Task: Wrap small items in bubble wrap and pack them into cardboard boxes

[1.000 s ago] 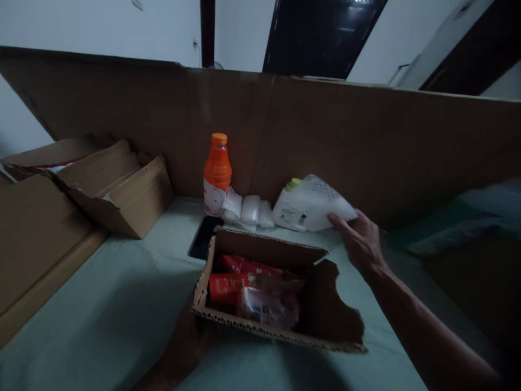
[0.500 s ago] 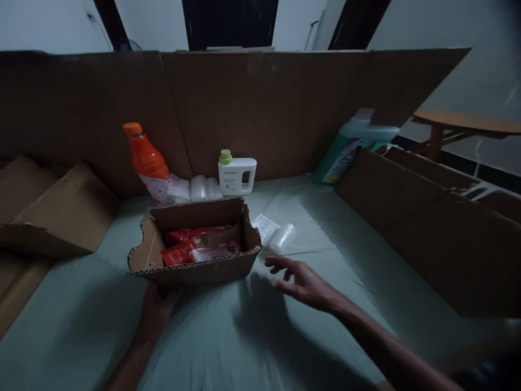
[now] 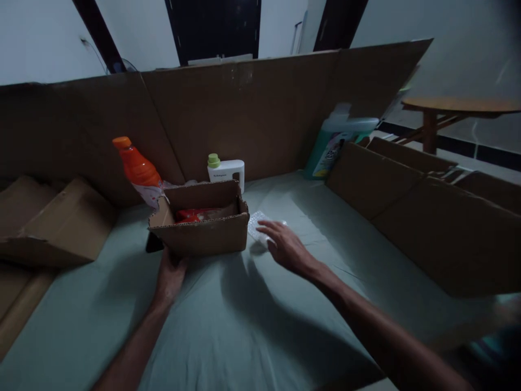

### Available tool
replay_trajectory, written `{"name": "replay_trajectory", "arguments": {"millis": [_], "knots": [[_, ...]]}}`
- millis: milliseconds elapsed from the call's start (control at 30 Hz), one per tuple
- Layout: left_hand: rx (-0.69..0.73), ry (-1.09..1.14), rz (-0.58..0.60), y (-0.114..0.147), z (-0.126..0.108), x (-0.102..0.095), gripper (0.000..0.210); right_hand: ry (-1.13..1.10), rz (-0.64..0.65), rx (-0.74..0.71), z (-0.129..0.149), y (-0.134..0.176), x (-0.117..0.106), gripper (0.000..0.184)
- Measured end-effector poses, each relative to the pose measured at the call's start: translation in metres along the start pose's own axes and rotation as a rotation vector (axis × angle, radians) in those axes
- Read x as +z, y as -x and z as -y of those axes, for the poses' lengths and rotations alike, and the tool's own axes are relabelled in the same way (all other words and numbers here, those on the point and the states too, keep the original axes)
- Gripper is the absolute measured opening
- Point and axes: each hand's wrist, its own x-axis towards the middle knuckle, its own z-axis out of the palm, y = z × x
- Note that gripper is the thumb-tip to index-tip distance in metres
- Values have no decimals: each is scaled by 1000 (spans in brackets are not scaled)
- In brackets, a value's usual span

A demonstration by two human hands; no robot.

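My left hand (image 3: 170, 274) is closed around the lower near-left corner of a small open cardboard box (image 3: 203, 237), its fingertips hidden underneath. Red packets (image 3: 195, 215) lie inside the box, partly covered by its front wall. A dark flat object (image 3: 153, 243) pokes out below the box's left end; its kind I cannot make out. To the right of the box, my right hand (image 3: 285, 244) has its fingers apart, over clear bubble wrap (image 3: 255, 221). Whether it touches the wrap I cannot tell.
Behind the box are an orange-capped bottle (image 3: 140, 171) and a white jug with a green cap (image 3: 228, 169). A teal bottle (image 3: 325, 149) leans beside a long carton (image 3: 407, 209) on the right. More cardboard (image 3: 65, 222) lies left. A tall cardboard panel (image 3: 260, 114) closes off the back.
The box has tilted, so less of the packets shows, and the dark object has come into sight. My right hand has moved forward over the bubble wrap. The view has shifted slightly.
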Motion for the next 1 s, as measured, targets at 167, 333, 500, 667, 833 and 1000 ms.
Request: {"name": "replay_trajectory", "arguments": {"millis": [167,333,500,667,833,1000], "knots": [[20,51,-15,27,14,-5,71,364,343,-11,-35,-26,-26,62],[-178,27,-48,58,30,-25,76,381,396,-10,-29,-2,-25,30],[-171,-38,-3,74,23,-42,69,129,362,-30,9,68,-20,51],[-139,-103,26,76,15,-45,69,-253,286,192,28,89,-36,43],[-102,-149,-6,62,10,-44,68,-266,120,314,10,51,-35,37],[-24,-97,-20,26,-5,-21,74,-476,156,239,-4,0,10,66]]}}
